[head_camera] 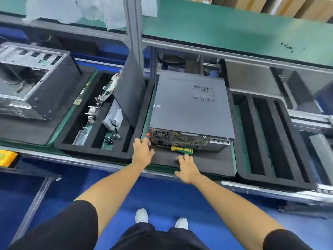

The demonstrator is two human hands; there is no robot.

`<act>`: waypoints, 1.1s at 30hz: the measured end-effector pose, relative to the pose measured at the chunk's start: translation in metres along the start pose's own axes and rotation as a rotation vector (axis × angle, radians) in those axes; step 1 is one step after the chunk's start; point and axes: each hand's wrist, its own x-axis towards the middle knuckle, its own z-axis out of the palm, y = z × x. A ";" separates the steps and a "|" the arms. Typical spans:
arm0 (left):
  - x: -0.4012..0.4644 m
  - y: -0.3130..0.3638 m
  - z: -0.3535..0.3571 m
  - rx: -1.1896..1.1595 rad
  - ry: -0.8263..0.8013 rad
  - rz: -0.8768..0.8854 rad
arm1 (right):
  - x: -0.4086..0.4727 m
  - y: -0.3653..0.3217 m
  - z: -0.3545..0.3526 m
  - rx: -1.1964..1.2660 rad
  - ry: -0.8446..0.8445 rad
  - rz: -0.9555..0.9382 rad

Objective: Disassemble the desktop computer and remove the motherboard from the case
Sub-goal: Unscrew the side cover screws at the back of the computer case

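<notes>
A closed grey desktop computer case [189, 107] lies flat on a black foam mat [212, 165], its rear panel with fan grilles and ports facing me. A screwdriver [182, 150] with a green and yellow handle lies on the mat just in front of the rear panel. My left hand [142, 152] is at the case's near left corner, fingers curled loosely against it. My right hand [187, 168] hovers open just below the screwdriver handle, fingers spread, holding nothing. The inside of the case is hidden by its cover.
A black foam tray [75, 147] on the left holds circuit boards and loose parts, with a dark side panel [129, 92] leaning in it. An opened case [32, 82] sits far left. A slotted foam tray [261, 141] lies right. A metal post [133, 24] rises behind.
</notes>
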 end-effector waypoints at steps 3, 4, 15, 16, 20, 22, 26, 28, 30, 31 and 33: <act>0.011 0.000 -0.005 -0.097 -0.037 -0.070 | 0.011 -0.015 -0.001 -0.006 0.017 -0.012; 0.016 0.001 -0.006 -0.080 -0.050 -0.073 | 0.014 -0.019 -0.004 -0.017 0.050 0.001; 0.035 -0.018 0.001 -0.059 -0.093 -0.079 | 0.034 -0.011 -0.007 -0.449 0.282 0.072; 0.036 -0.017 0.001 -0.050 -0.105 -0.088 | 0.036 -0.009 -0.007 -0.469 0.273 0.070; 0.038 -0.015 0.003 -0.009 -0.130 -0.080 | 0.038 -0.013 -0.007 -0.464 0.265 0.065; 0.038 -0.015 0.005 -0.005 -0.126 -0.067 | 0.038 -0.014 -0.002 -0.471 0.267 0.035; 0.032 -0.010 0.010 -0.028 -0.060 -0.075 | 0.029 -0.011 0.004 -0.355 0.302 0.005; 0.026 -0.005 0.015 -0.014 0.022 -0.078 | 0.022 -0.011 0.008 -0.202 0.364 0.035; 0.020 -0.001 0.019 -0.074 0.105 -0.085 | 0.016 -0.011 0.012 -0.015 0.442 0.098; 0.017 0.001 0.021 -0.107 0.141 -0.075 | 0.013 -0.012 0.015 0.080 0.473 0.133; 0.010 0.003 0.024 -0.152 0.183 -0.044 | 0.006 -0.014 0.019 0.289 0.511 0.208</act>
